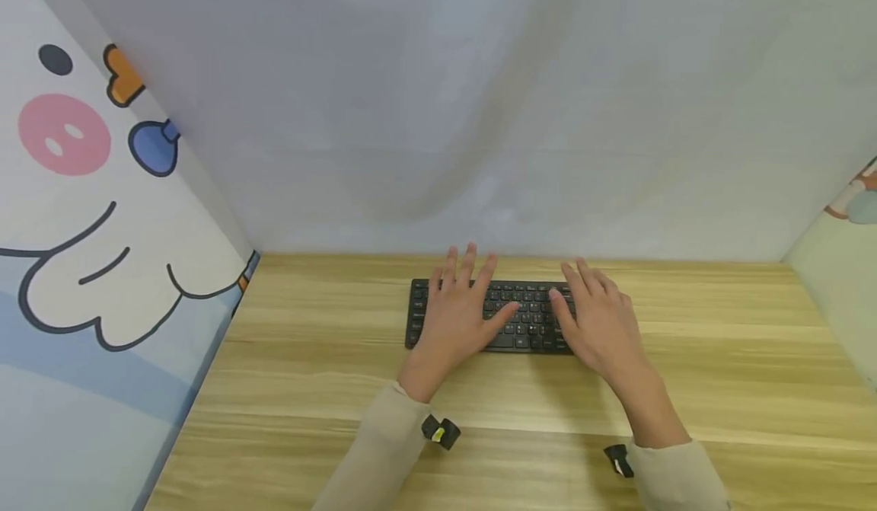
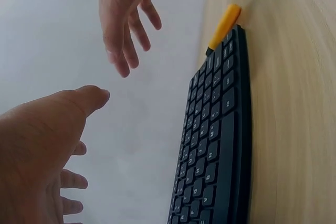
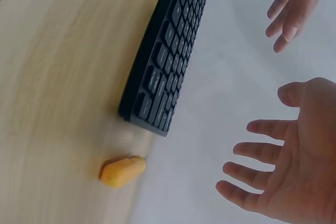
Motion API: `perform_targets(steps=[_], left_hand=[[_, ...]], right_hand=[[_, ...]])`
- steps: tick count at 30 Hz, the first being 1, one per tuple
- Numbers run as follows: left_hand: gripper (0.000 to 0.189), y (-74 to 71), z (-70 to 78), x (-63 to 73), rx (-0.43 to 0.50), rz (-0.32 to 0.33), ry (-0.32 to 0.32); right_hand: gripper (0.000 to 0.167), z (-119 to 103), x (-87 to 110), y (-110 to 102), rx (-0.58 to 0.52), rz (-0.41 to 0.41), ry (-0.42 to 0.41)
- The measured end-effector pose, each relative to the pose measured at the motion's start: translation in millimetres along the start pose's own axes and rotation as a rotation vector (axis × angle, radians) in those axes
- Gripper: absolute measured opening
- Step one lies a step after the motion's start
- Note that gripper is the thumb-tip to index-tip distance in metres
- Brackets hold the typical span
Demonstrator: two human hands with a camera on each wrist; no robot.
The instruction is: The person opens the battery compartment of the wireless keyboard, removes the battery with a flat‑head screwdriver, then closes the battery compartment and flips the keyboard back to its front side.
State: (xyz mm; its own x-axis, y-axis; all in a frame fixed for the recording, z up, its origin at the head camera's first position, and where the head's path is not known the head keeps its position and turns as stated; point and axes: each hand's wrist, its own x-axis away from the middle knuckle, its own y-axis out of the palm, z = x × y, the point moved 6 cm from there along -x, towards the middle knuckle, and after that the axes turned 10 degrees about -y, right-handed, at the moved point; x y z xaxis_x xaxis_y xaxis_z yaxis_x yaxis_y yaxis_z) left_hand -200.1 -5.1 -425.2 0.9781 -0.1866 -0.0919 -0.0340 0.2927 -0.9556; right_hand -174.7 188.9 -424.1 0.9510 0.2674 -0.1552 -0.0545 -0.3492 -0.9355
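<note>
1. The black keyboard point(image 1: 522, 329) lies on the wooden desk point(image 1: 301, 427) in front of you, its long side running left to right, with its back edge towards the pale backdrop point(image 1: 411, 100).
2. Your left hand point(image 1: 457, 317) is above the left part of the keyboard, fingers spread and nearly straight, thumb pointing in over the middle keys. It has hold of nothing.
3. Your right hand point(image 1: 603, 324) is above the keyboard's right end, fingers extended and well apart in the right wrist view. It too grasps nothing.
4. Both wrist views show you a gap between your hands and the keyboard; neither touches it.
5. A yellow item point(image 3: 123, 171) lies on the desk just beyond the keyboard's right end. The left wrist view shows a dark tip on it; the head view does not show it. Neither of your hands is on it.
6. As for progress, I judge that your hands are positioned over the keyboard, but contact is yet to be made. No key is visibly held down, and nothing here shows a finished result. Whether any part of the work is complete, I cannot tell you.
</note>
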Motion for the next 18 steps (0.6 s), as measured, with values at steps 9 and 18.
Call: perform_targets(steps=[9, 18], left_hand=[[0.087, 14.2, 19.6, -6.8, -0.032, -0.035, 0.056], [0.098, 35.3, 37.6, -14.7, -0.004, -0.115, 0.093]], right_hand=[[0.059, 19, 9.0, -4, 0.004, 0.017, 0.029], [0.051, 40, 16.3, -4, -0.031, 0.022, 0.073]])
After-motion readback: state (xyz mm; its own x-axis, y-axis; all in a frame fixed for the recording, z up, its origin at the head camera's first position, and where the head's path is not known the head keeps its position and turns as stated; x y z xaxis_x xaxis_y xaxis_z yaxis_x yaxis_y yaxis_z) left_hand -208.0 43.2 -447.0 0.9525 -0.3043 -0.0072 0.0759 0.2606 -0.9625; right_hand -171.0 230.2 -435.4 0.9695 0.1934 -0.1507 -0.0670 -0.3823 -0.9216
